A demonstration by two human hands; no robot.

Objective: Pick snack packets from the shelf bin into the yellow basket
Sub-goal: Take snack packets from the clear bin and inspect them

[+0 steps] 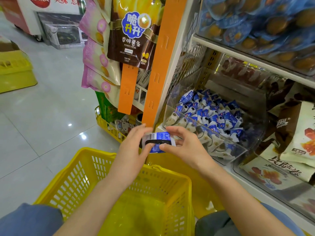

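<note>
Two bare hands hold a small blue-and-white foil snack packet (158, 140), marked with a black band and a printed barcode, just above the far rim of a yellow slatted plastic basket (81, 176) standing on a grey tiled floor. The left hand (134, 149) grips the packet's barcode end, fingers curled over the top and thumb pressed against the underside. The right hand (185, 147) pinches the opposite end, index finger arched over the top edge and thumb on the near side, the other fingers loosely bent behind. The packet lies roughly level between the two hands, clear of the basket.

Beyond the basket and to its right, a clear curved plastic shelf bin (226, 142) is heaped with matching blue-and-white packets (213, 114). Directly beyond the basket, a tall orange perforated display strip (162, 65) rises along the shelf's edge, with a brown-and-yellow bag of potato sticks (131, 40) hanging beside it. A low yellow wire rack (107, 125) of small goods sits just past the basket's far left corner. A second yellow basket (15, 70) stands well away to the left on the floor.
</note>
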